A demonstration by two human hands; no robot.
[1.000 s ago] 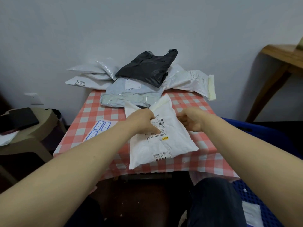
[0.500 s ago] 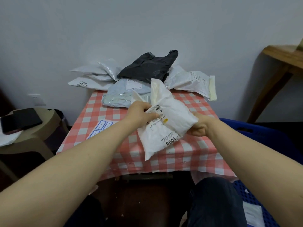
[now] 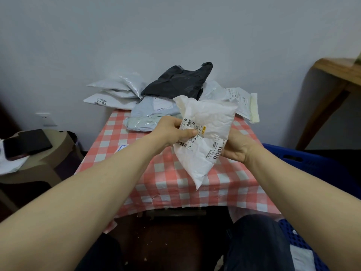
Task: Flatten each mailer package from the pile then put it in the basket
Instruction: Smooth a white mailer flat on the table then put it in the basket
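Plain grey wall (image 3: 175, 26) behind, checked worktop (image 3: 101, 153) in front, with the pile (image 3: 175, 85) of mailers stacked at its far edge. One white mailer (image 3: 209, 118) is up in the air over the worktop, tilted, held between both hands and clear of the pile. Left hand (image 3: 172, 133) pinches its left edge, thumb across the label. Right hand (image 3: 236, 147) wraps round the right side, fingers hidden behind it. It looks puffy to me, so I'd guess the flattening isn't finished. Blue basket (image 3: 304, 159) sits low on the right, beside the worktop. Risks as I see it: squeeze it mid-air and the slick plastic could squirt out of that pinch onto the floor, or the trapped air just shifts to the other end. Swinging it right could also clip the pile's overhanging mailer
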